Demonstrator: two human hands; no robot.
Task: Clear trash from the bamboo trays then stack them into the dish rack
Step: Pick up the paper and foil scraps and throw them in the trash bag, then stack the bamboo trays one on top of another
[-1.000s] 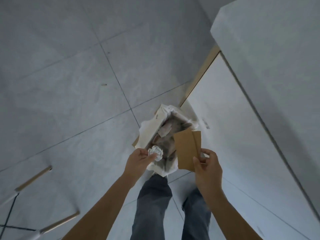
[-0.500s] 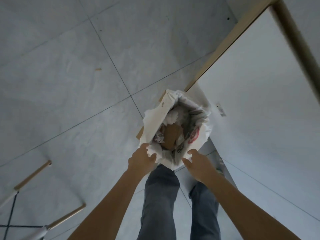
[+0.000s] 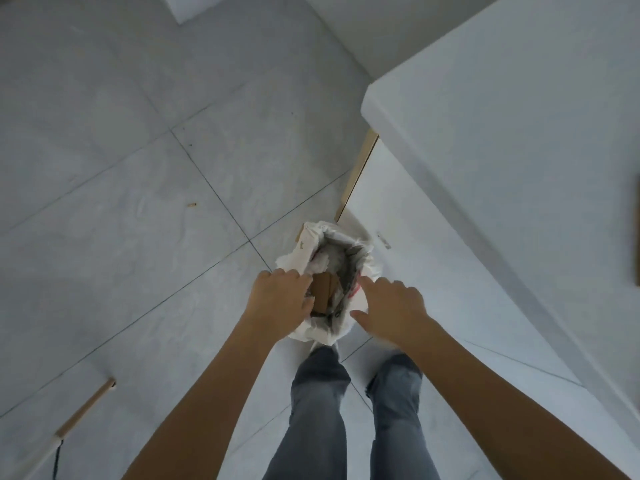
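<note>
Grey tiled floor [image 3: 145,188] carries the white-lined trash bin [image 3: 304,244] beside the worktop's corner. The brown cardboard piece [image 3: 323,294] and crumpled ball, held a second ago, are now dropped inside; left hand [image 3: 278,304] and right hand [image 3: 393,311] hover apart, empty, so trays come next.

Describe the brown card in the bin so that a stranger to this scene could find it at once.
Start at the white counter on the right; at its foot stands a bin lined with a white bag. Inside, between the left hand and the right hand, lies the card: flat and brown among crumpled white paper.
</note>
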